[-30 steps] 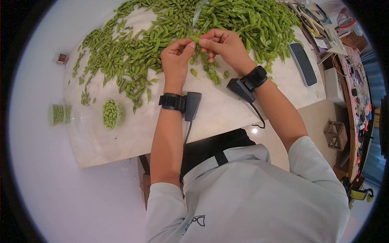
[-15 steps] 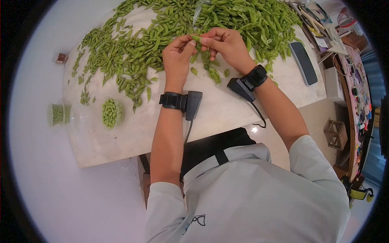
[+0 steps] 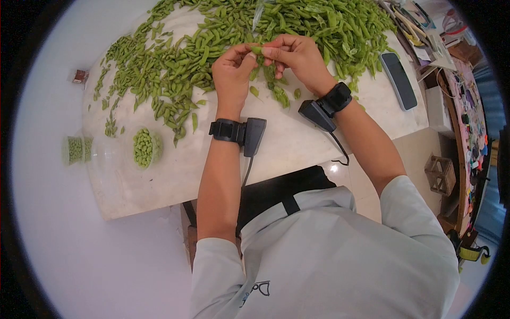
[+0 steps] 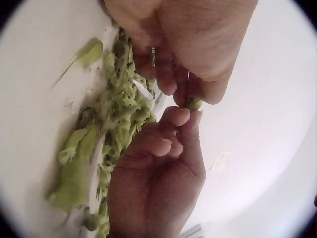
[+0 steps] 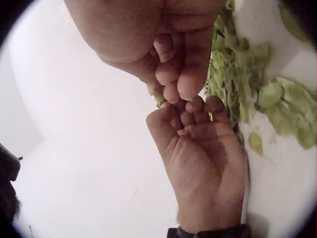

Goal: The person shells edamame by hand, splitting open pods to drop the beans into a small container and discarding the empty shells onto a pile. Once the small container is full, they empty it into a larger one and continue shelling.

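Note:
One green pod [image 3: 256,50] is pinched between the fingertips of both hands above the table. The left hand [image 3: 232,74] grips its left end, and the right hand [image 3: 300,61] grips its right end. In the left wrist view a bit of the pod [image 4: 194,104] shows between thumbs and fingertips; the rest is hidden. The right wrist view shows a small green tip [image 5: 158,99] of it at the fingers. Loose pods [image 3: 175,90] lie behind and left of the hands. A clear cup [image 3: 157,149] of shelled green beans [image 3: 143,150] stands at the left.
A heap of pods [image 3: 340,32] covers the back right of the white table [image 3: 186,170]. A phone [image 3: 398,82] lies near the right edge. Another container of beans [image 3: 75,150] stands at the far left. Tools [image 3: 409,26] lie beyond the back right corner.
Both hands have kept nearly the same place, with small shifts of the fingers on the pod. The pod lies a little differently between the fingertips.

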`<state>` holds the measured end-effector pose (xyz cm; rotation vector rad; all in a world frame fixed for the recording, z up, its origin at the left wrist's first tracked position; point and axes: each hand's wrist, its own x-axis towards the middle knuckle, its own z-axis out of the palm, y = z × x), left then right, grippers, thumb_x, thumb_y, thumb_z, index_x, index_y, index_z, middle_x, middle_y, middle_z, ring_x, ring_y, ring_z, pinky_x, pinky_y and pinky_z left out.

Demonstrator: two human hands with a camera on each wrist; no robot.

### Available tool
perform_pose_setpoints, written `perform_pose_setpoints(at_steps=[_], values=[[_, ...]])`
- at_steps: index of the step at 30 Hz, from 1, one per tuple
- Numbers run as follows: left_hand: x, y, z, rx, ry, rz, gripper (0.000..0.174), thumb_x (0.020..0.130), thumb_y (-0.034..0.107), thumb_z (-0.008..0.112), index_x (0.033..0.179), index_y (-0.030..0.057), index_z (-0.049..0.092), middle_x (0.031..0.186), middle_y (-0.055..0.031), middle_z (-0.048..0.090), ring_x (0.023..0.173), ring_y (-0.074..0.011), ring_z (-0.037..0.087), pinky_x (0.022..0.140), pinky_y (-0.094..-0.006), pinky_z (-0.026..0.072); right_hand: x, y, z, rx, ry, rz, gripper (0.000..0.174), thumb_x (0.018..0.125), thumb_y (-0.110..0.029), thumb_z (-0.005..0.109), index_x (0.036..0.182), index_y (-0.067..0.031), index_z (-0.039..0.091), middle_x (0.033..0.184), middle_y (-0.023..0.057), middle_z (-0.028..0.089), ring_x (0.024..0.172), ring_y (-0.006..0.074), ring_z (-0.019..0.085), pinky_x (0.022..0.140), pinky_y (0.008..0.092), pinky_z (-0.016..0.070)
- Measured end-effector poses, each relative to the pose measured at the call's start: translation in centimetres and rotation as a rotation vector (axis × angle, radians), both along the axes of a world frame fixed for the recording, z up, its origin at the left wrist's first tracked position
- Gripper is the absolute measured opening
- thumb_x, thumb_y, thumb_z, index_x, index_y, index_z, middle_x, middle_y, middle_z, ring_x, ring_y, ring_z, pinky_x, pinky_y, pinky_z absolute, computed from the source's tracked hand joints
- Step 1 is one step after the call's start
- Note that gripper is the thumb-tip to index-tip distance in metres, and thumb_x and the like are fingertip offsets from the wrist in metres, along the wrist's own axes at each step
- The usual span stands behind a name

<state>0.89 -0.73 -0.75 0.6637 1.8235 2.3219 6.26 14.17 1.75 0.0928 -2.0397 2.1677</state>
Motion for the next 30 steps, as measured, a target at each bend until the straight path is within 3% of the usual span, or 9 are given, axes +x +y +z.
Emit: perform_pose_setpoints(at_steps=[13, 16, 30], values=[[0.5, 0.6, 0.6, 0.066, -0.071, -0.069, 0.021, 0.089, 0.014, 0.057, 0.104, -0.0016, 0.059, 0.081, -0.0029, 0.060, 0.070, -0.0090, 0.054, 0.064, -0.0229, 0.0449, -0.1, 0.2, 0.1, -0.180, -0.053, 0.056, 0.022, 0.089, -0.021, 0.057, 0.092, 0.0004, 0.058, 0.079, 0.0071, 0.065, 0.056, 0.0081, 0.055, 0.052, 0.0225, 0.0492], [-0.1, 0.4, 0.1, 0.091, -0.067, 0.001, 0.022, 0.088, 0.015, 0.059, 0.103, -0.0017, 0.059, 0.080, -0.0021, 0.060, 0.068, -0.0090, 0.053, 0.062, -0.0227, 0.0435, -0.1, 0.1, 0.1, -0.205, -0.083, 0.084, 0.022, 0.090, -0.022, 0.057, 0.090, -0.0001, 0.058, 0.079, 0.0066, 0.064, 0.057, 0.0084, 0.055, 0.052, 0.0230, 0.0495], [-0.3, 0.4, 0.2, 0.054, -0.107, -0.026, 0.012, 0.086, 0.010, 0.059, 0.092, -0.0001, 0.059, 0.074, -0.0020, 0.058, 0.065, -0.0096, 0.051, 0.061, -0.0228, 0.0396, -0.5, 0.6, 0.0, -0.153, -0.087, 0.076, 0.022, 0.089, -0.023, 0.059, 0.085, -0.0010, 0.059, 0.073, 0.0038, 0.060, 0.056, 0.0093, 0.055, 0.051, 0.0225, 0.0478]])
